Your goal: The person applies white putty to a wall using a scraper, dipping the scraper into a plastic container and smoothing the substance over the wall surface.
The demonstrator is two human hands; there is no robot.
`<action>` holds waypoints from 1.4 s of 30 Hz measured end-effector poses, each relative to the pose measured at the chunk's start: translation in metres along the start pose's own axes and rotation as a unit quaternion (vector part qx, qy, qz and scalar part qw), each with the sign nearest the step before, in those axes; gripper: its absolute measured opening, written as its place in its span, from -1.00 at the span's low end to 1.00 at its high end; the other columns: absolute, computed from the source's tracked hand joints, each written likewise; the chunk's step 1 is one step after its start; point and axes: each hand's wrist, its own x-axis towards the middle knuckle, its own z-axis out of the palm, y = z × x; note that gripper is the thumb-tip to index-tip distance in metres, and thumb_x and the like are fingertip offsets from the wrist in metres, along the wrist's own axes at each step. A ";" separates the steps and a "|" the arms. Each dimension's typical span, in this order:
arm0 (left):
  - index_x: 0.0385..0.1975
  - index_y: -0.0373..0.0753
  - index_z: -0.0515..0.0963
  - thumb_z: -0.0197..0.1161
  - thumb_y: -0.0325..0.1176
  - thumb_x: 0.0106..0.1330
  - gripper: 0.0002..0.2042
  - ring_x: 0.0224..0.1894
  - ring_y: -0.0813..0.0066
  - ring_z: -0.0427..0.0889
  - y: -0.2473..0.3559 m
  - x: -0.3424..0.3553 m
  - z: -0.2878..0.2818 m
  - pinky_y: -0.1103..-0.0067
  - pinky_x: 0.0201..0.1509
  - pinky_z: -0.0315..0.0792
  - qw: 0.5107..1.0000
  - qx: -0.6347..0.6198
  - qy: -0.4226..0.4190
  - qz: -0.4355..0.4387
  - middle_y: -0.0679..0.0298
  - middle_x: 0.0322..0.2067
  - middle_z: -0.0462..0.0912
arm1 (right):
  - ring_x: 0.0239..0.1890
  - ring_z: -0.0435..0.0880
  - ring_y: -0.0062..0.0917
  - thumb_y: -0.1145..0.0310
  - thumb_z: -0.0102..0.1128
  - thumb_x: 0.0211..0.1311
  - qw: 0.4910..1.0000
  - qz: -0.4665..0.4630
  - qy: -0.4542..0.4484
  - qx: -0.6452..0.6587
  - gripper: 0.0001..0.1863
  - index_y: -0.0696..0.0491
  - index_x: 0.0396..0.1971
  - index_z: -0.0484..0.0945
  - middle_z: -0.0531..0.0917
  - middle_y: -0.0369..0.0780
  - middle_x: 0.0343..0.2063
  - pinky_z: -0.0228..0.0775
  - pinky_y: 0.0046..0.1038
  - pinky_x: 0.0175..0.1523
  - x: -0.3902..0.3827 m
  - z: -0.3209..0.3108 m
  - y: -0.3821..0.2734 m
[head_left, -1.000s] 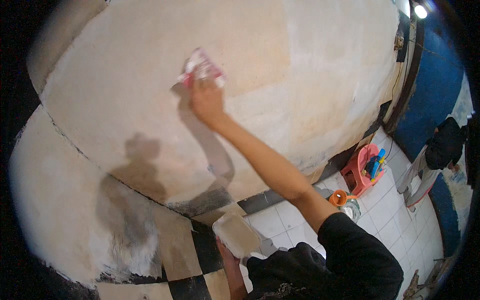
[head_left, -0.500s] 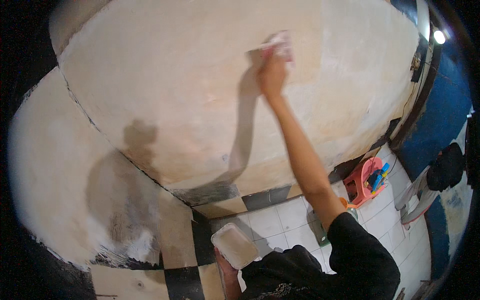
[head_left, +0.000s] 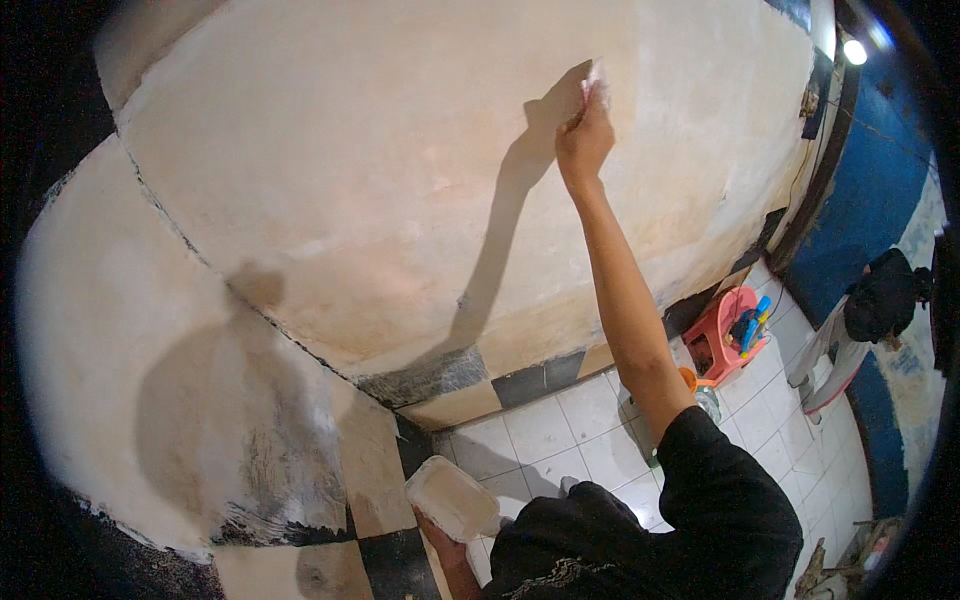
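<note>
While gripping sandpaper [head_left: 596,78], right hand [head_left: 583,140] overhead.

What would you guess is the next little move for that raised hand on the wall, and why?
Probably a short stroke further along the wall. The right hand presses a small pale pad or tool flat against the plaster high up, arm fully stretched, while the left hand holds a pale tub low down. Blotchy, uneven patches lie beside the pad.
</note>
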 end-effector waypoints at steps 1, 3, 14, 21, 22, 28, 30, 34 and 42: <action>0.24 -0.19 0.20 -0.18 0.10 0.38 -0.43 0.15 0.17 0.41 -0.001 0.002 0.001 0.27 0.17 0.36 1.000 0.000 -0.006 -0.005 0.12 0.14 0.36 | -0.30 0.59 -0.18 0.56 0.09 0.07 0.999 -0.011 -0.025 -0.020 -0.40 0.16 0.20 0.27 0.60 -0.03 -0.22 0.44 -0.25 -0.23 -0.014 0.011 0.005; 0.24 -0.19 0.20 -0.18 0.09 0.39 -0.43 0.14 0.17 0.41 0.003 0.005 0.002 0.27 0.17 0.36 1.000 0.006 -0.010 -0.008 0.12 0.14 0.37 | -0.24 0.57 -0.16 0.63 0.05 -0.05 0.994 -0.093 -0.048 0.020 -0.26 0.18 0.27 0.15 0.59 0.01 -0.25 0.41 -0.22 -0.15 -0.051 0.030 -0.018; 0.24 -0.20 0.20 -0.19 0.07 0.40 -0.44 0.14 0.20 0.42 0.009 -0.002 -0.012 0.29 0.17 0.37 1.000 0.021 -0.013 -0.019 0.11 0.13 0.37 | -0.48 0.58 -0.24 0.60 0.05 0.03 0.997 0.028 -0.056 0.040 -0.54 0.12 0.03 0.45 0.60 -0.10 -0.53 0.36 -0.21 -0.43 -0.013 -0.024 -0.017; 0.24 -0.20 0.20 -0.20 0.05 0.40 -0.45 0.13 0.21 0.43 -0.007 0.012 0.003 0.29 0.17 0.38 0.998 0.035 -0.041 -0.038 0.10 0.13 0.38 | -0.08 0.52 0.00 0.63 0.09 -0.10 0.945 -0.055 -0.293 0.134 -0.28 0.13 0.22 0.23 0.48 0.16 -0.06 0.39 -0.10 -0.02 -0.126 0.010 -0.076; 0.24 -0.20 0.20 -0.20 0.05 0.40 -0.46 0.13 0.21 0.43 -0.009 0.016 0.004 0.30 0.17 0.38 0.998 0.037 -0.043 -0.038 0.10 0.13 0.38 | -0.11 0.53 0.00 0.63 0.08 -0.09 0.931 -0.044 -0.322 0.164 -0.34 0.13 0.16 0.29 0.49 0.16 -0.07 0.41 -0.11 -0.05 -0.143 -0.006 -0.097; 0.24 -0.21 0.20 -0.20 0.03 0.41 -0.46 0.12 0.23 0.44 -0.019 0.052 0.034 0.30 0.17 0.38 0.992 0.066 -0.104 -0.032 0.10 0.12 0.38 | -0.30 0.65 -0.34 0.57 0.02 0.18 0.835 0.298 -0.322 0.332 -0.74 0.21 -0.11 0.49 0.65 -0.08 -0.33 0.47 -0.44 -0.23 -0.142 -0.128 -0.103; 0.24 -0.21 0.20 -0.21 0.03 0.41 -0.47 0.12 0.23 0.44 -0.029 0.064 0.046 0.30 0.17 0.38 0.988 0.083 -0.127 -0.033 0.09 0.12 0.39 | -0.37 0.61 -0.59 0.49 0.06 0.25 0.710 0.466 -0.362 0.384 -0.83 0.21 -0.19 0.50 0.64 -0.25 -0.39 0.44 -0.53 -0.30 -0.148 -0.169 -0.080; 0.22 -0.30 0.21 -0.25 0.03 0.43 -0.44 0.09 0.27 0.46 -0.049 0.060 0.136 0.42 0.15 0.38 0.977 0.159 -0.140 -0.039 0.08 0.11 0.40 | -0.37 0.58 -0.62 0.47 0.01 0.30 0.676 0.513 -0.402 0.345 -0.80 0.23 -0.14 0.44 0.61 -0.26 -0.33 0.45 -0.53 -0.28 -0.154 -0.239 -0.047; 0.13 -0.36 0.29 -0.24 -0.04 0.47 -0.50 0.01 0.42 0.49 -0.086 0.051 0.212 0.51 0.10 0.38 0.968 0.199 -0.133 -0.069 0.14 -0.01 0.47 | -0.50 0.62 -0.28 0.57 0.08 0.09 0.788 0.277 -0.531 0.143 -0.76 0.28 -0.21 0.42 0.59 0.02 -0.52 0.39 -0.40 -0.37 -0.166 -0.282 -0.040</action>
